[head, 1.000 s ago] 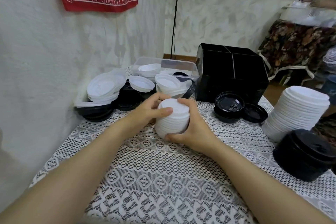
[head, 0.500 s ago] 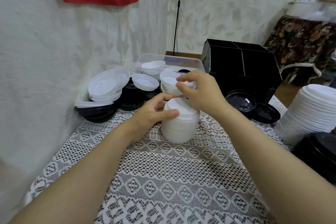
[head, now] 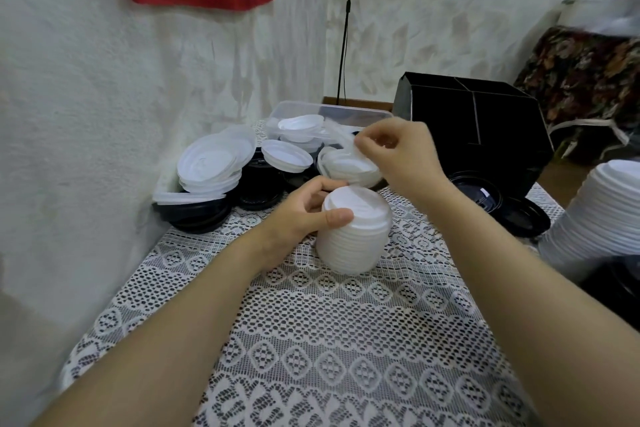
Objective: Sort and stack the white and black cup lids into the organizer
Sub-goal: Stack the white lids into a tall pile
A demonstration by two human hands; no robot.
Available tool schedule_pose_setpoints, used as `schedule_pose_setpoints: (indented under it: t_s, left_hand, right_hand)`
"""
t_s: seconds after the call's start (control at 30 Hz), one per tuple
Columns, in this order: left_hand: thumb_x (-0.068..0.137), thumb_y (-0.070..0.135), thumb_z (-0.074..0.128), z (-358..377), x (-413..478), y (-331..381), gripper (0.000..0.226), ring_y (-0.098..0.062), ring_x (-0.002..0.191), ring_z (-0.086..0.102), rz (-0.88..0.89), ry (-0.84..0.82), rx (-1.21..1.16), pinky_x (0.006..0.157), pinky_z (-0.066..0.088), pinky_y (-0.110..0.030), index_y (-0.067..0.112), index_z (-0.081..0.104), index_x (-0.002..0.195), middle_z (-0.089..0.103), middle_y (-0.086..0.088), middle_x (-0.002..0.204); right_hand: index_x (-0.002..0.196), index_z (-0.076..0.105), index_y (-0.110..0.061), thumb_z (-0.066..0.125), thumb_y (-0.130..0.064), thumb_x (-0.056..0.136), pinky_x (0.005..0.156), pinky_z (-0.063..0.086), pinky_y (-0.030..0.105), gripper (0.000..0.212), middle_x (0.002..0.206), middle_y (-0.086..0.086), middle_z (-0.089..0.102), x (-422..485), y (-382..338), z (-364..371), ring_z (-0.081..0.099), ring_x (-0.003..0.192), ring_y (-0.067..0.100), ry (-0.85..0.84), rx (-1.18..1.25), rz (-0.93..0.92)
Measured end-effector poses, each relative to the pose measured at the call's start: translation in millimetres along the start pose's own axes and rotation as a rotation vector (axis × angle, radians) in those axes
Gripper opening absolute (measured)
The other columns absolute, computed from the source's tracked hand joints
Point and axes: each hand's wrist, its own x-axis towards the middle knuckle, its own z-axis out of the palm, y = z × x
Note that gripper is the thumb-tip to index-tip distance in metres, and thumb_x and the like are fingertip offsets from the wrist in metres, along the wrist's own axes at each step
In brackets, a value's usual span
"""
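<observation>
Left hand: fingers curled round stack.
Right hand: pinches lid, just far of stack top.

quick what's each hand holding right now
Left hand: grips the lid stack.
Right hand: pinches a white lid, which is blurred.

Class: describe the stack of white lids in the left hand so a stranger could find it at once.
Start at the lace-covered table and find the black organizer at its far side. In front of it, mid-table, stands a short stack of white lids, gripped by the left hand. Unlike the taller white stack at the right edge, it is the only one held.
</observation>
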Motion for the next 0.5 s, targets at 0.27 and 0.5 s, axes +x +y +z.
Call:
schedule_pose_setpoints:
  t_s: [0.27,0.5]
  left_hand:
    - [0.063,0.044,0.071,5.8,-2.6,1.3,0.066,-0.010,0.106,0.062,0.081,0.021,0.100,0.087,0.049,-0.025,0.015,0.054,0.121,0.063,-0.001,0.118]
    - [0.075,0.055,0.062,16.2,-13.9,9.8,0.075,-0.006,0.124,0.048,0.404,0.282,0.452,0.102,0.042,-0.027,0.027,0.036,0.140,0.049,0.013,0.136]
  right_hand:
    - [0.093,0.064,-0.009,0.058,-0.013,0.085,0.058,0.053,0.016,0.010,0.082,0.002,0.071,-59.1,-3.7,-24.6,0.066,0.069,0.009,-0.033,1.199,0.497]
    - [0.096,0.070,-0.002,0.064,-0.013,0.076,0.064,0.055,0.015,0.023,0.095,0.011,0.071,-68.7,5.4,-27.4,0.069,0.074,0.013,-0.141,1.282,0.586]
